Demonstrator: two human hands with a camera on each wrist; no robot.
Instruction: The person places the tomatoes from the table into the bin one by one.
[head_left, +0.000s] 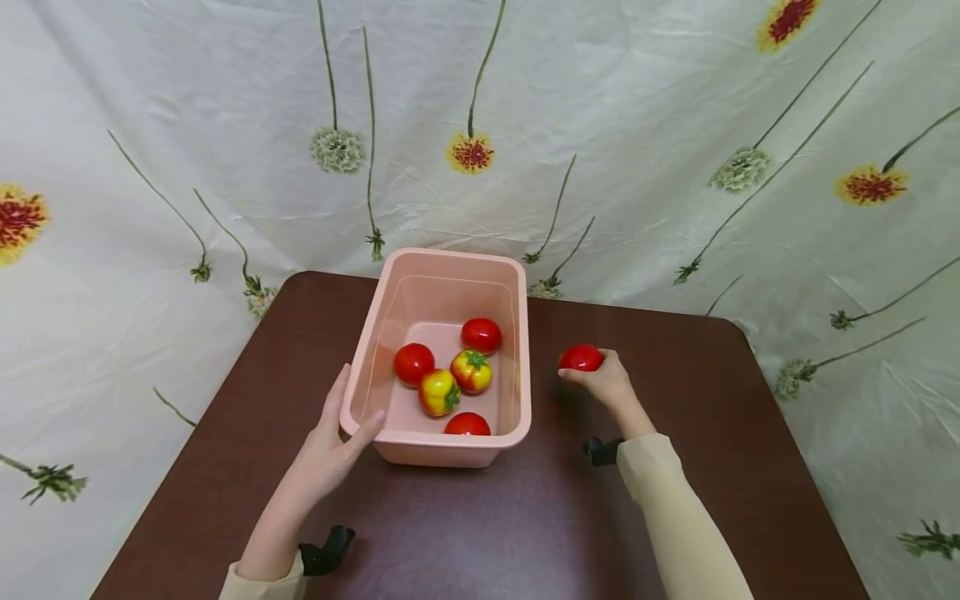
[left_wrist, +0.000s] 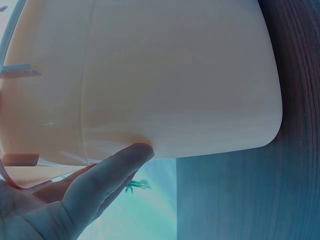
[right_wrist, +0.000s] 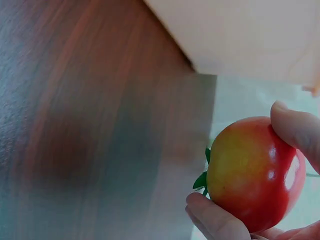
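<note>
A pink plastic bin (head_left: 456, 292) stands on the dark table, holding several red and red-yellow tomatoes (head_left: 471, 371). At its near left corner my left hand (head_left: 330, 450) grips the rim, thumb on the near edge and fingers along the outer side. The left wrist view shows a fingertip (left_wrist: 142, 149) against the bin's outer wall (left_wrist: 180, 75). To the right of the bin, my right hand (head_left: 613, 387) holds another tomato (right_wrist: 252, 175) between thumb and fingers. This one is red with a yellow patch and green leaves at the stem end.
The dark brown table (head_left: 675, 375) has rounded far corners. Behind it and along both sides hangs a pale cloth (head_left: 630, 150) printed with flowers. Black straps (head_left: 328, 550) show at the wrists, by the beige sleeves (head_left: 667, 492).
</note>
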